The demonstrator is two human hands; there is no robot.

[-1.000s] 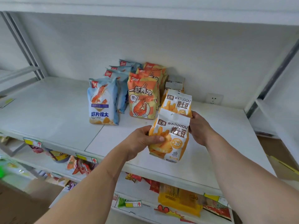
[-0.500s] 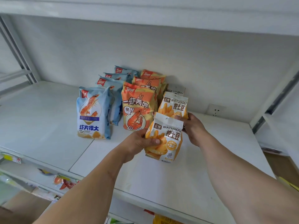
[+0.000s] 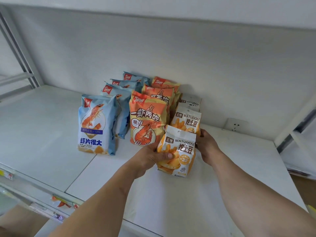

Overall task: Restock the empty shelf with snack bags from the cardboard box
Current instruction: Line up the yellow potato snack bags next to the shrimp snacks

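Left hand (image 3: 150,155) and right hand (image 3: 207,146) pinched front WATUDOU potato-stick bag (image 3: 177,151) by its 2 sides, upright on shelf (image 3: 51,134), heading row of 3. Risk: soft bag toppling forward once released.

- The white shelf (image 3: 42,134) lies bare to the left of the blue shrimp bags (image 3: 95,125), and along its near edge.
- Far centre is blocked: blue bags, orange shrimp bags (image 3: 147,118) and WATUDOU bags (image 3: 187,120) stand in rows back to the wall.
- Right of the WATUDOU bags the board is open up to the grey upright (image 3: 294,124).
- The upper shelf (image 3: 171,12) caps the headroom.
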